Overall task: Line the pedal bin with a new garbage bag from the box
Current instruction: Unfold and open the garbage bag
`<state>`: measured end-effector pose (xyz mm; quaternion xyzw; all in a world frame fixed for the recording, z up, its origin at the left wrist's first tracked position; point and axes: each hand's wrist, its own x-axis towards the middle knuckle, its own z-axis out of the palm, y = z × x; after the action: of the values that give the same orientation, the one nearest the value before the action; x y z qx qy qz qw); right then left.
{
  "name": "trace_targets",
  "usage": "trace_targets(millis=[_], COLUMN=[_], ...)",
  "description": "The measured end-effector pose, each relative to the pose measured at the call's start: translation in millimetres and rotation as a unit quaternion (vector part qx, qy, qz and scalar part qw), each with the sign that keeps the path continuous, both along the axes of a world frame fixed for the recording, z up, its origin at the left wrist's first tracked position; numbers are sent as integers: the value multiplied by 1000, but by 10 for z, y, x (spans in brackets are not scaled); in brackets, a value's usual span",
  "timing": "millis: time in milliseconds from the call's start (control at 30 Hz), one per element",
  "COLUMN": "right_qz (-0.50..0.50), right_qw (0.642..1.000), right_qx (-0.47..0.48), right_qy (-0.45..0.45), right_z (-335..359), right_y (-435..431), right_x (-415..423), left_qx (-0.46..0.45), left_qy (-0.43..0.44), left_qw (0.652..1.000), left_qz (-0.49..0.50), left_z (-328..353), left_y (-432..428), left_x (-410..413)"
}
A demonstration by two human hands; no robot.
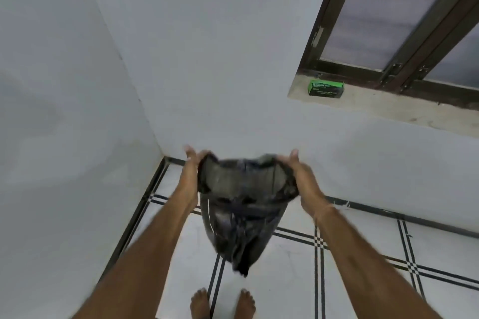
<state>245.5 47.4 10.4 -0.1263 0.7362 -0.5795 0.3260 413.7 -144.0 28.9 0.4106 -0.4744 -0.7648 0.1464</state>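
A black garbage bag [241,215] hangs in the air in front of me, its mouth spread wide and its crumpled bottom dangling toward the floor. My left hand [190,171] grips the left side of the bag's rim. My right hand [302,176] grips the right side of the rim. The green and black box of bags [326,88] stands on the window sill, far up and to the right of my hands. No pedal bin is in view.
White walls meet in a corner [160,153] just beyond my hands. The floor is white tile with black stripe lines [318,241]. My bare feet [223,303] stand at the bottom edge. A dark-framed window [404,21] sits above the concrete sill [383,109].
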Motion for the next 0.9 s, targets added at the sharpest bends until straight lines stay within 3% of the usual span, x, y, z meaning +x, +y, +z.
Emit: trace_targets(millis=[33,100,133,167,200,233,267,333,367,567,667,900], right_qz=[-23,-74,-76,-35,52,122,133,60,34,-45,-138,-138], right_qw=[995,942,915,909,916,925,940,976,982,992,983,980], right_qx=[-38,-84,-33,65,173,258,281,203,157,40,-11,-25], right_qy=[94,315,394,411,359,252,138,-58,-96,-113,-120,-139], right_z=[218,449,384,157,-109,-466,-795,-994,-928,-232,-244,-537], right_y=[-98,-139,-112,-78,-15,117,238,320,322,83,111,66], right_x=[-56,31,117,212,385,565,705,795,772,300,287,384], left_qx=[-26,-76,-92,-104,-92,-52,2,89,89,-3,-2,-4], left_qy=[30,57,33,1,-40,-70,-87,-101,-109,-90,-70,-54], left_qw=[999,995,995,994,993,995,995,989,988,995,996,998], left_qz=[-2,-7,-23,-45,-56,-53,-55,-64,-66,-52,-48,-39], left_z=[133,293,235,54,-214,-452,-637,-774,-782,-566,-549,-654], left_y=[-89,-133,-102,-26,81,224,334,370,296,-290,-354,-422], left_x=[-131,-191,-148,-92,53,245,440,699,766,611,622,474])
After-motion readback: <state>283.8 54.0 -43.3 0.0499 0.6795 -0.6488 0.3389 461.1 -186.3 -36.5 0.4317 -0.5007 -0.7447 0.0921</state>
